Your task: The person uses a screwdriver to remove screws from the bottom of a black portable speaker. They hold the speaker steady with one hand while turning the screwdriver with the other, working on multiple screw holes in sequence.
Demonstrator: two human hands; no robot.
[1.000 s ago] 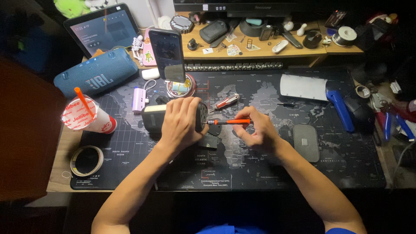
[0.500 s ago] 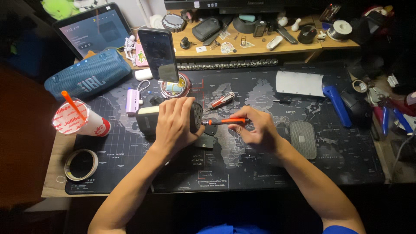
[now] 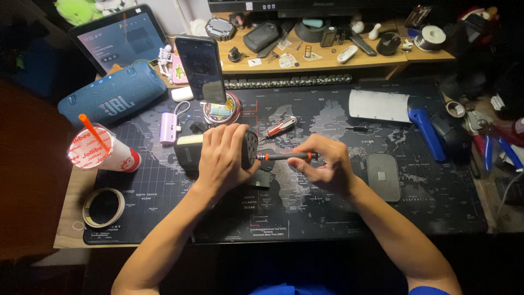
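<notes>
The left hand (image 3: pixel 222 158) wraps over a dark boxy device (image 3: pixel 192 152) on the desk mat (image 3: pixel 415 213); the right hand (image 3: pixel 327 166) pinches an orange-banded precision screwdriver (image 3: pixel 284 156), tip at the device's perforated end. Just beyond lie a red-handled screwdriver (image 3: pixel 281 127) and phone (image 3: pixel 199 68) (propped upright). The left palm hides most of the device.

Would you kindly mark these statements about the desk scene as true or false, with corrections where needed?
1. The right hand holds a screwdriver with orange bands. True.
2. The left hand rests flat on the mat. False: it grips a dark device.
3. A roll of tape lies at the mat's near left corner. True.
4. The cup holds a green straw. False: the straw is orange.
</notes>
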